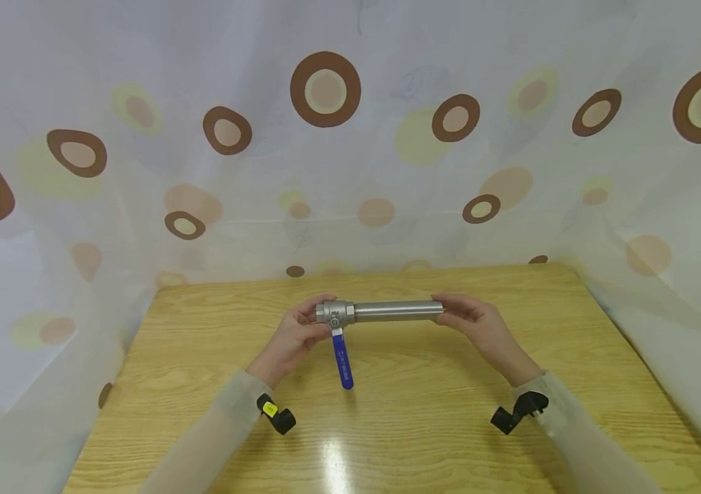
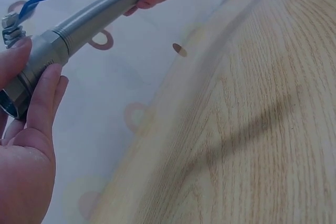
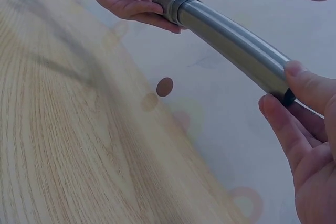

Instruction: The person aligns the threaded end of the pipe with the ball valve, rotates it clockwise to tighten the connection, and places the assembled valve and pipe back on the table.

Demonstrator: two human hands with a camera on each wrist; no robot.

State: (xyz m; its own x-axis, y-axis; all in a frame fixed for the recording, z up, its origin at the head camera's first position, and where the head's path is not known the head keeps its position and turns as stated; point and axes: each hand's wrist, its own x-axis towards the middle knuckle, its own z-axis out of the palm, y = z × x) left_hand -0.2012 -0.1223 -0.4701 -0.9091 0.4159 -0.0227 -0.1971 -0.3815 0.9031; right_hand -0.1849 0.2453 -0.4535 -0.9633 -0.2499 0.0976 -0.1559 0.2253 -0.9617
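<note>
A metal ball valve [image 1: 336, 313] with a blue lever handle [image 1: 343, 360] is joined to a straight steel pipe [image 1: 396, 311], and both are held level above the table. My left hand [image 1: 291, 343] grips the valve body, thumb on the near side and fingers round the far side. At the opposite end, my right hand [image 1: 489, 333] pinches the pipe between thumb and fingers. In the left wrist view the valve's open threaded end [image 2: 13, 103] faces the camera. The right wrist view shows the pipe's end [image 3: 287, 95] between the right thumb and fingertips.
Beneath the hands lies a wooden table [image 1: 412, 439], on which the pipe's shadow falls. A white curtain [image 1: 381, 171] with brown and yellow circles rises behind the table and along both sides. Black cameras [image 1: 282, 420] are strapped over the sleeves at both wrists.
</note>
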